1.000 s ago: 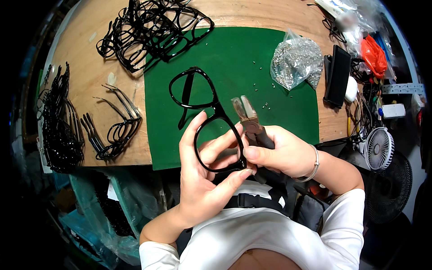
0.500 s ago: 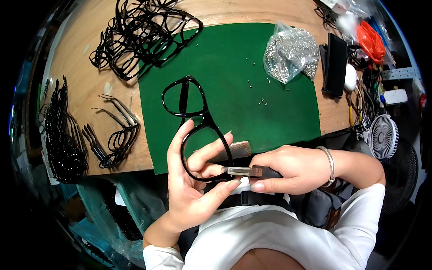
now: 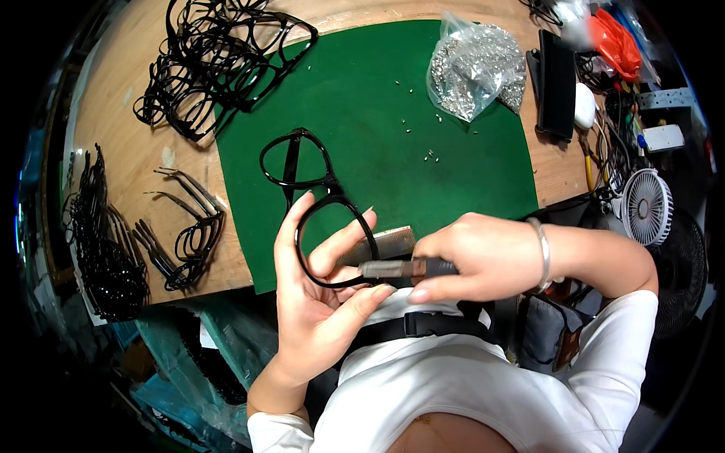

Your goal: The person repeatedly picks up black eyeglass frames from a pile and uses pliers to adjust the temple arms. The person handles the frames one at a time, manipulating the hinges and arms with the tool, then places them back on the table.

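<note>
A black eyeglass frame [image 3: 331,183] is held in my left hand [image 3: 313,313], its fingers curled around the nearer lens rim. The farther rim and a folded temple reach out over the green mat [image 3: 362,98]. In my closed right hand [image 3: 483,257] is a pair of pliers [image 3: 389,269] with dark handles and metal jaws. The jaws meet the near right end of the frame, close to my left fingertips. Motion blurs the pliers, so what lies between the jaws cannot be made out.
A metal block [image 3: 396,242] lies at the mat's front edge. A clear bag of small metal pieces [image 3: 464,75] sits far right, with loose bits nearby. Piled black frames [image 3: 226,68] stand far left, black temples [image 3: 109,241] nearer. A small fan [image 3: 647,205] is at right.
The whole view has shifted slightly. Both hands have moved a little up and left in the picture with the frame and pliers, which still meet at the same end.
</note>
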`<state>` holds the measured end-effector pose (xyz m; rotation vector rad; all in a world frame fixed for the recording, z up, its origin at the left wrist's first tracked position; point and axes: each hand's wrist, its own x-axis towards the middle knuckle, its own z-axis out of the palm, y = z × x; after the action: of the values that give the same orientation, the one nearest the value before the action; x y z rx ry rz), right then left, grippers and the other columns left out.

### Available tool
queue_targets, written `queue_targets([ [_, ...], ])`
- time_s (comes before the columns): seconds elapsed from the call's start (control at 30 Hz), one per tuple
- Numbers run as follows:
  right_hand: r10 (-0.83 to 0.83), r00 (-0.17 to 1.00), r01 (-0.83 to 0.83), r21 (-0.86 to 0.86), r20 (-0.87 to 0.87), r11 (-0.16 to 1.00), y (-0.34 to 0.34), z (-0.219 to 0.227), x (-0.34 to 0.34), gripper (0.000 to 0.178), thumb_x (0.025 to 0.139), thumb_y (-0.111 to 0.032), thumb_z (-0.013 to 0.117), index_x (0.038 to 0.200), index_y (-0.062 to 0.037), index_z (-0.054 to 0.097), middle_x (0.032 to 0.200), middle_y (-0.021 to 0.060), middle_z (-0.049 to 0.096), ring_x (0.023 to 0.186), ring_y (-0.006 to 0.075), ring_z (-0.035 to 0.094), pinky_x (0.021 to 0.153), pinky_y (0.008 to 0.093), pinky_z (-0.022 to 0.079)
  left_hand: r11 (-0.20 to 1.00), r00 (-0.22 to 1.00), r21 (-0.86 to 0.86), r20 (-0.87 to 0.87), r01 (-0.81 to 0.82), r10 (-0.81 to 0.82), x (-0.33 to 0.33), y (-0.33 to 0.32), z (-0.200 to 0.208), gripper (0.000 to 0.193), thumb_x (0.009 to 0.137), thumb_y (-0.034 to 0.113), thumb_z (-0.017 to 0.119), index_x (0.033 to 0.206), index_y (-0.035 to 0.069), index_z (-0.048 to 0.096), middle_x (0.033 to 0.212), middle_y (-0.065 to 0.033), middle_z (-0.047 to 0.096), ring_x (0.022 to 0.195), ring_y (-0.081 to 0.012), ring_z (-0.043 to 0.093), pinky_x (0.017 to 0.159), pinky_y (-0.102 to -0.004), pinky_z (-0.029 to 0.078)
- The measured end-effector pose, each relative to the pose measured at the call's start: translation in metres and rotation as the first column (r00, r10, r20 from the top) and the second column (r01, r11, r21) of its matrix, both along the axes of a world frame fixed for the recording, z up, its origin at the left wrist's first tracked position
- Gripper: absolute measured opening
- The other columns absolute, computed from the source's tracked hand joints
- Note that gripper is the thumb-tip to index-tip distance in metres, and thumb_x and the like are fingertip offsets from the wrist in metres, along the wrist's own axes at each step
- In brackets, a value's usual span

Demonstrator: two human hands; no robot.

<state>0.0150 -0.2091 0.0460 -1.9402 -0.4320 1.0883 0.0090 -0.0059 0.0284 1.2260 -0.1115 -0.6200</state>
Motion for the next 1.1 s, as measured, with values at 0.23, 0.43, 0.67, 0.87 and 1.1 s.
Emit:
queue_targets([
  [0.23, -0.073, 0.684, 0.384, -0.273, 0.725, 0.882, -0.028, -0.061, -0.018, 0.044, 0.078, -0.026, 0.058, 0.105, 0.0069, 0.046, 0.114, 0.0258, 0.047, 0.082, 0.0344, 0.058, 0.07, 0.0371, 0.047, 0.996, 0.998, 0.071, 0.019, -0.054, 0.053, 0.003, -0.005, -0.013, 0.084, 0.068, -0.012, 0.06, 0.131, 0.006, 0.008, 0.116, -0.0208, 0.045, 0.078, -0.0111, 0.058, 0.065, -0.0203, 0.049],
  [0.43, -0.073, 0.666, 0.346, -0.22, 0.743, 0.912, -0.029, -0.064, -0.026, 0.045, 0.076, -0.023, 0.06, 0.107, 0.005, 0.045, 0.117, 0.0229, 0.045, 0.084, 0.0313, 0.058, 0.071, 0.0362, 0.046, 0.986, 0.983, 0.048, 0.108, -0.157, 0.151, -0.02, 0.009, -0.022, 0.07, 0.077, 0.009, 0.061, 0.128, 0.005, 0.012, 0.1, -0.0186, 0.051, 0.061, -0.0102, 0.053, 0.058, -0.0239, 0.05],
  [0.67, -0.271, 0.655, 0.526, -0.168, 0.705, 0.833, -0.035, -0.083, 0.01, 0.016, 0.068, -0.004, 0.058, 0.081, -0.0001, 0.051, 0.076, 0.0157, 0.053, 0.072, 0.0334, 0.054, 0.063, 0.039, 0.043, 0.995, 0.989, -0.023, -0.115, -0.1, 0.097, -0.038, 0.007, -0.022, 0.072, 0.075, -0.013, 0.05, 0.129, 0.008, 0.009, 0.113, -0.0238, 0.044, 0.089, -0.0197, 0.058, 0.08, -0.0302, 0.045],
  [0.87, -0.287, 0.59, 0.548, -0.113, 0.755, 0.829, -0.033, -0.091, 0.012, 0.017, 0.069, -0.004, 0.059, 0.083, -0.0005, 0.05, 0.075, 0.0147, 0.051, 0.071, 0.0329, 0.052, 0.062, 0.0374, 0.042, 0.977, 0.975, -0.207, -0.222, -0.048, 0.001, -0.028, 0.019, -0.021, 0.043, 0.084, 0.019, 0.055, 0.114, 0.001, 0.031, 0.109, -0.0185, 0.047, 0.092, -0.021, 0.055, 0.082, -0.0322, 0.045],
  [1.1, -0.218, 0.686, 0.501, -0.234, 0.694, 0.833, -0.027, -0.082, 0.018, 0.015, 0.069, -0.005, 0.057, 0.08, 0.0002, 0.05, 0.075, 0.0159, 0.052, 0.072, 0.0343, 0.053, 0.063, 0.0388, 0.042, 0.995, 0.989, -0.006, -0.117, -0.096, 0.095, -0.033, -0.004, -0.028, 0.017, 0.088, 0.006, 0.043, 0.101, -0.002, 0.036, 0.086, -0.0163, 0.055, 0.069, -0.0171, 0.057, 0.067, -0.029, 0.048],
])
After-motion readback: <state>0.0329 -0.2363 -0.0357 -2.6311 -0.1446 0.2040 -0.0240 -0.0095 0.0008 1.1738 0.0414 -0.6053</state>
